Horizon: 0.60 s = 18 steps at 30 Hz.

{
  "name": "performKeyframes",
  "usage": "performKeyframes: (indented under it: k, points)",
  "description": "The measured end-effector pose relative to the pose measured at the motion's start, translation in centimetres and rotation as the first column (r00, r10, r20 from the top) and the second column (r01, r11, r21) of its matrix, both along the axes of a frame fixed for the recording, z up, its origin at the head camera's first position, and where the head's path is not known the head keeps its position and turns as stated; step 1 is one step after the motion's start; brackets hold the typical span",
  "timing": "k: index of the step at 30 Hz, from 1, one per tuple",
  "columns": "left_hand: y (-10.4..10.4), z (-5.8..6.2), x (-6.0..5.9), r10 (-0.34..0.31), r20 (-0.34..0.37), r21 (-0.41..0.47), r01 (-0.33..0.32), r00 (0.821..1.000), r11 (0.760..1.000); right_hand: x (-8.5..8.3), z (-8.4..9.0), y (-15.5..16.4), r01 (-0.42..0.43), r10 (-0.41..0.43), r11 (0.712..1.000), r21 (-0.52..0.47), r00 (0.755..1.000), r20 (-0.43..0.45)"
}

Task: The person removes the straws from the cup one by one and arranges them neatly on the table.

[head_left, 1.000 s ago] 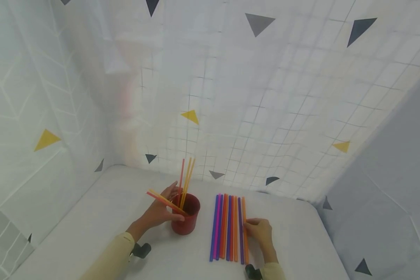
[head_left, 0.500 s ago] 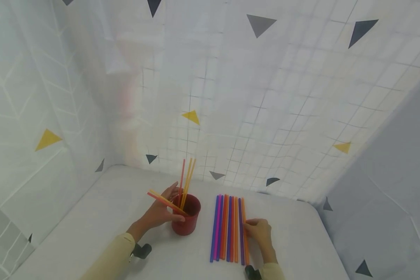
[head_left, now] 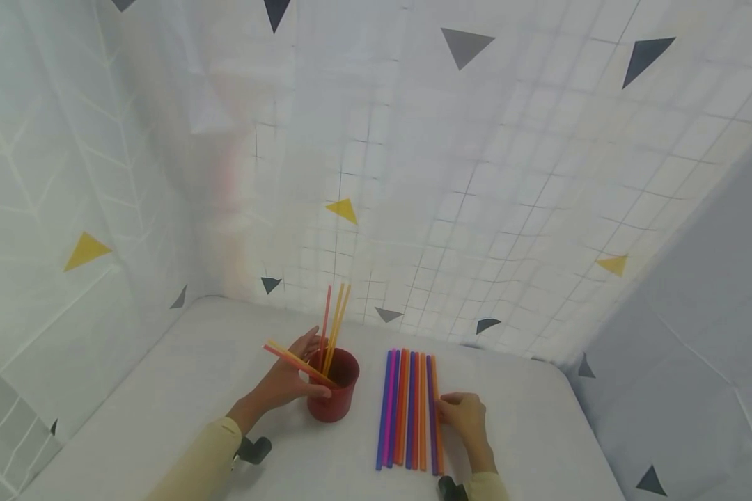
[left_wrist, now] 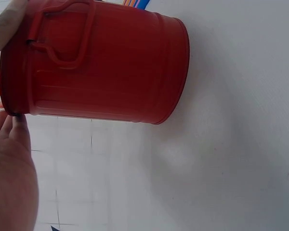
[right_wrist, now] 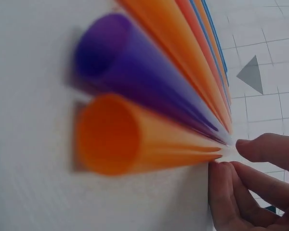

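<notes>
My left hand [head_left: 286, 381] grips a red metal cup [head_left: 333, 390] from its left side, thumb across the front. Several orange, yellow and red straws [head_left: 332, 323] stand or lean in the cup. The left wrist view shows the cup [left_wrist: 101, 67] close up with its handle, and my palm [left_wrist: 9, 173] beside the rim. A row of purple, pink and orange straws [head_left: 409, 407] lies flat to the right of the cup. My right hand [head_left: 451, 405] pinches the rightmost orange straw [right_wrist: 135, 139] near its middle, with a purple straw [right_wrist: 135, 72] lying next to it.
The white table [head_left: 182, 390] is closed in by patterned white cloth walls [head_left: 413, 174] at the back and left, and a grey wall [head_left: 695, 348] on the right. Its right edge [head_left: 592, 445] runs close to my right hand.
</notes>
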<state>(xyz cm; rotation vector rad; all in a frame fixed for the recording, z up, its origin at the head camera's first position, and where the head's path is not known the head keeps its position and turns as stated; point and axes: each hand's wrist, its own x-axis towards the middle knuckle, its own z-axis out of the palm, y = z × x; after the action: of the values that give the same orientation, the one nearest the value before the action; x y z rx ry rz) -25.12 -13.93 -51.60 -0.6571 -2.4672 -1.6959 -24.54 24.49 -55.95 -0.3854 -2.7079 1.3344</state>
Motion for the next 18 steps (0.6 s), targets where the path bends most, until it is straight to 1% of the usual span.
performKeyframes:
  k: [1,3,4,5,7,9,10,12,13,15,17,18]
  points:
    - [0.0,0.0,0.0,0.001,-0.002,-0.005,-0.001,1.0,1.0,-0.1,0.1,0.0,0.018,-0.018,1.0,0.008,0.999,-0.032]
    - [0.0,0.0,0.0,0.006,-0.011,-0.013,-0.006,1.0,1.0,-0.4,0.6,-0.1,0.058,-0.053,0.998,0.035,0.99,-0.131]
    - [0.0,0.0,0.0,0.008,-0.018,-0.016,-0.009,1.0,1.0,-0.7,0.9,-0.3,0.075,-0.064,0.996,0.05,0.979,-0.195]
    - [-0.1,-0.1,0.0,0.012,-0.025,-0.019,-0.012,1.0,1.0,-1.0,1.3,-0.6,0.089,-0.07,0.994,0.062,0.962,-0.264]
    - [-0.2,-0.2,0.0,0.019,-0.039,-0.024,-0.02,0.999,0.999,-1.6,2.3,-1.4,0.093,-0.063,0.994,0.062,0.923,-0.38]
    - [-0.3,-0.5,0.1,0.025,-0.044,-0.029,-0.026,0.999,0.999,-2.1,3.3,-2.6,0.037,-0.022,0.999,0.026,0.898,-0.44]
    - [-0.3,-0.6,0.2,0.027,-0.042,-0.03,-0.028,0.999,0.999,-2.2,3.7,-3.2,-0.014,0.007,1.0,-0.012,0.89,-0.457]
    - [-0.3,-0.8,0.2,0.025,-0.033,-0.03,-0.026,0.999,0.999,-2.4,4.6,-4.6,-0.118,0.061,0.989,-0.093,0.882,-0.468]
    - [-0.3,-0.8,0.3,0.024,-0.029,-0.03,-0.024,0.999,0.999,-2.4,5.0,-5.3,-0.167,0.09,0.978,-0.125,0.878,-0.47]
    - [-0.2,-0.8,0.1,0.018,-0.027,-0.026,-0.019,0.999,0.999,-2.6,5.8,-6.7,-0.259,0.15,0.952,-0.166,0.862,-0.484]
    - [0.0,-0.6,0.0,0.013,-0.028,-0.027,-0.014,1.0,1.0,-2.5,6.7,-8.1,-0.337,0.205,0.92,-0.201,0.848,-0.488]
    - [0.0,-0.5,-0.1,0.013,-0.027,-0.028,-0.014,1.0,1.0,-2.3,7.2,-8.9,-0.379,0.236,0.901,-0.212,0.837,-0.493]
